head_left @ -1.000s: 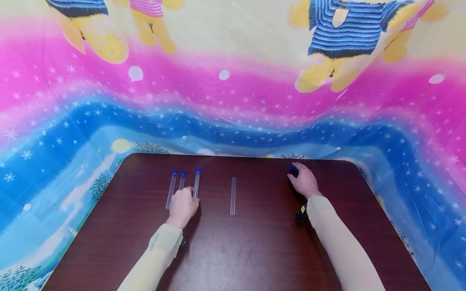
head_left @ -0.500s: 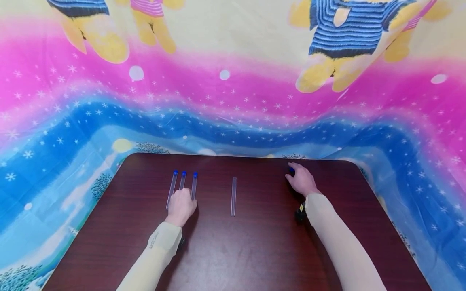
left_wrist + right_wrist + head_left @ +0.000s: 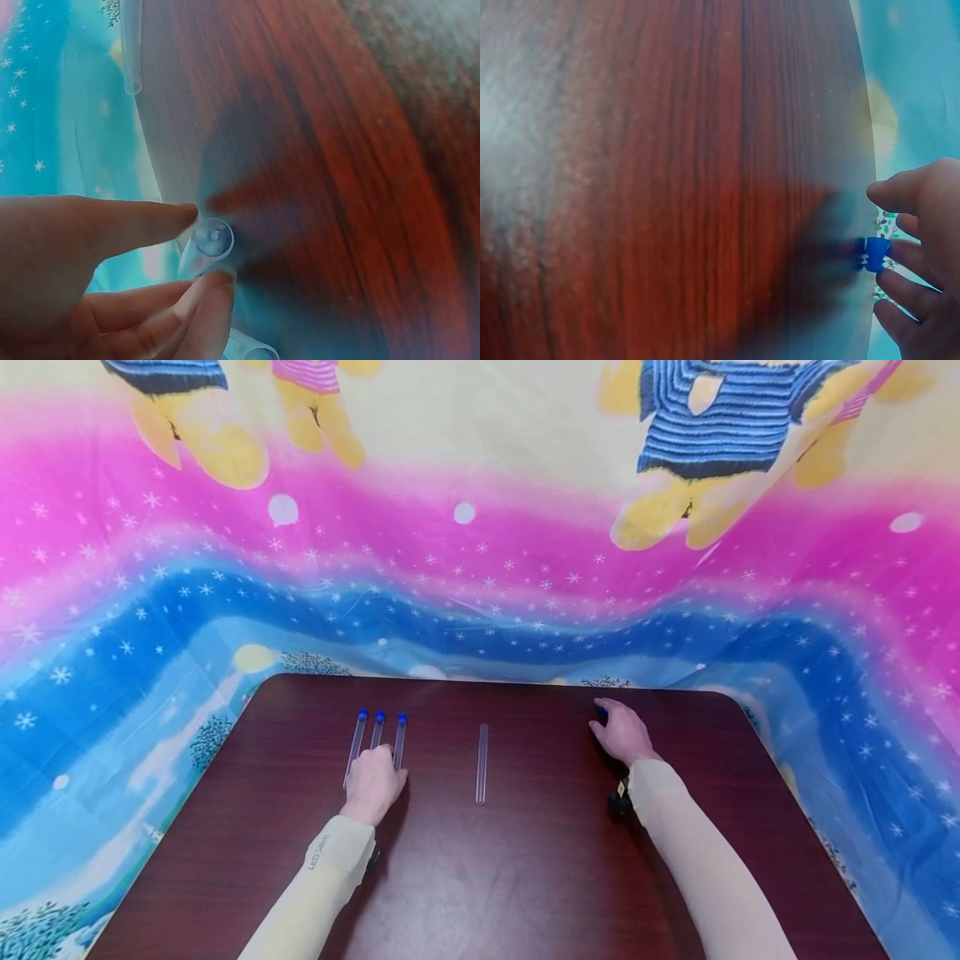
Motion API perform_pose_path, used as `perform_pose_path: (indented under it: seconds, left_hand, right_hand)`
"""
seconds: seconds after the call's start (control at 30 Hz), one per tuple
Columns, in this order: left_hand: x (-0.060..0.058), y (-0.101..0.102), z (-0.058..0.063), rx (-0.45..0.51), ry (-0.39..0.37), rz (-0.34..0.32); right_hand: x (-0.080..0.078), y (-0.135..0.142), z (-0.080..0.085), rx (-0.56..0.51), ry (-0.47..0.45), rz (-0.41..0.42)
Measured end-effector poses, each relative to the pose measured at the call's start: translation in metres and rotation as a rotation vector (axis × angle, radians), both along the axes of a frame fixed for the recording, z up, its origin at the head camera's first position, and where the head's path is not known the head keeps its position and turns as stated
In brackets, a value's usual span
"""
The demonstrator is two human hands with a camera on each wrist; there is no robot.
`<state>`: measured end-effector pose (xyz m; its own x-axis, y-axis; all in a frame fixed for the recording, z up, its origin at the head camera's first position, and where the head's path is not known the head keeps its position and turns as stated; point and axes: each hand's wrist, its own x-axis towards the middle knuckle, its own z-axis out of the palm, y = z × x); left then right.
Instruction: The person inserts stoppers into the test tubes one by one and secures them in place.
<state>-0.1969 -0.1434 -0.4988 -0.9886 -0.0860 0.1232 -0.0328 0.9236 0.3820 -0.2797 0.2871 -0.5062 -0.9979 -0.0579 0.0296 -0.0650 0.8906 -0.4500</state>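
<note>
Three clear test tubes with blue caps lie side by side at the table's left: a left tube (image 3: 356,747), a middle tube (image 3: 377,733) and a right tube (image 3: 401,743). My left hand (image 3: 373,785) is over their lower ends. In the left wrist view, its thumb and fingers stand on either side of one tube's rounded end (image 3: 214,238), seemingly just off it. An uncapped test tube (image 3: 482,766) lies near the table's middle. At the right, my right hand (image 3: 625,732) is spread beside a loose blue cap (image 3: 877,255), fingertips close to it, thumb apart.
The dark red-brown wooden table (image 3: 480,877) has rounded far corners. A patterned cloth (image 3: 487,585) with snowflakes hangs behind it and down both sides.
The right capped tube has shifted slightly left and nearer, beside the other two, and then stays still. My left thumb has moved slightly outward. The right hand has edged left.
</note>
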Motion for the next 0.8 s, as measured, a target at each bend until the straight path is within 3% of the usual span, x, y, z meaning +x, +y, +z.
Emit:
perform_pose_path:
  seconds: [0.37,0.8]
  left_hand:
    - [-0.003,0.008,0.004,0.024,0.08,0.001]
    - [0.001,0.04,0.007,0.093,0.158,-0.128]
  right_hand:
    - [0.002,0.006,-0.003,-0.003,0.025,-0.021]
    - [0.0,0.007,-0.007,0.001,0.061,-0.028]
